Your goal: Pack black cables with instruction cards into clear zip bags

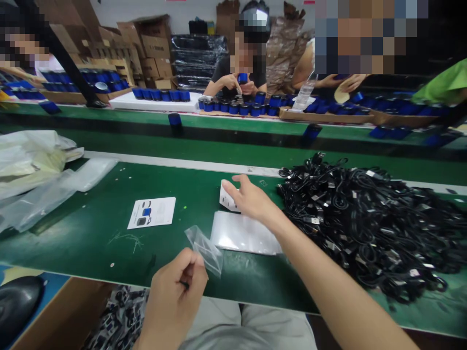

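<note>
My left hand (178, 287) is closed near the table's front edge, pinching a small clear plastic bag (207, 253) that sticks out to the right. A dark spot shows inside its curled fingers; I cannot make out what it is. Farther forward, my right hand (251, 197) reaches over a white printed leaflet (226, 198), thumb and forefinger apart at its upper edge. The hand hides the leaflet's right part. Just below it lies a stack of clear plastic bags (241, 233). Another stack of printed leaflets (160, 211) lies flat to the left.
A big heap of black cables (350, 218) covers the right side. Plastic sheeting (32, 170) lies at the left. Below the front edge stands a carton (62, 316) of small parts. Across the green belt (153, 143), which carries blue cylinders (175, 119), several people work.
</note>
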The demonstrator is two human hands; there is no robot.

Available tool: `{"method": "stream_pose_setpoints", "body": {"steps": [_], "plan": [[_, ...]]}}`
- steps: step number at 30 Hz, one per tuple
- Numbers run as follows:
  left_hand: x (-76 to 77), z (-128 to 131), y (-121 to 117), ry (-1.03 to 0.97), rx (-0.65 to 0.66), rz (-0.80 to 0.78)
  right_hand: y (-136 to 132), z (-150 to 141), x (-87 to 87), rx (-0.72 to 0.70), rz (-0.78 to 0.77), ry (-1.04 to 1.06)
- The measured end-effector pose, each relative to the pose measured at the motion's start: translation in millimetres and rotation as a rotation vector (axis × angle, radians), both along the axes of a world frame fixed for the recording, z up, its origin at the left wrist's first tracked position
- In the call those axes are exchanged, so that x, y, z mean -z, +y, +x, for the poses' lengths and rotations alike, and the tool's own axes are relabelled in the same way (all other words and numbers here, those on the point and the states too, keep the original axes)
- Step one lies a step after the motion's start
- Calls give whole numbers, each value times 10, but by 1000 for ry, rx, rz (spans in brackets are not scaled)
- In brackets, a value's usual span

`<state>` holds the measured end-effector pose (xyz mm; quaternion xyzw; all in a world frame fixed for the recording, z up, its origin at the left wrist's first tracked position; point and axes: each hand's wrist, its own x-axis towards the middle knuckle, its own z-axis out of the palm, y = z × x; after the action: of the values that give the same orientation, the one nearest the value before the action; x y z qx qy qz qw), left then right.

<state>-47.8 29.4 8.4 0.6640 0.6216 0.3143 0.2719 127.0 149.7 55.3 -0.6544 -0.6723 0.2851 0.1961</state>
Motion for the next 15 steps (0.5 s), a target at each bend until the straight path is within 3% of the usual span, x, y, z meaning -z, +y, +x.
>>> {"method": "stream_pose_setpoints", "body": {"steps": [3, 5, 9, 15], "plan": [[-23, 23, -10, -23, -35, 8, 423, -24, 111, -31, -103, 18], [-34, 34, -21, -33, -66, 9, 568, -33, 203, -43, -149, 34], [-53, 26, -21, -47, -90, -21, 609, 5, 321, -42, -213, 92], [-89, 25, 49, -95, -124, -113, 516, 165, 363, 7, -259, 232]]}}
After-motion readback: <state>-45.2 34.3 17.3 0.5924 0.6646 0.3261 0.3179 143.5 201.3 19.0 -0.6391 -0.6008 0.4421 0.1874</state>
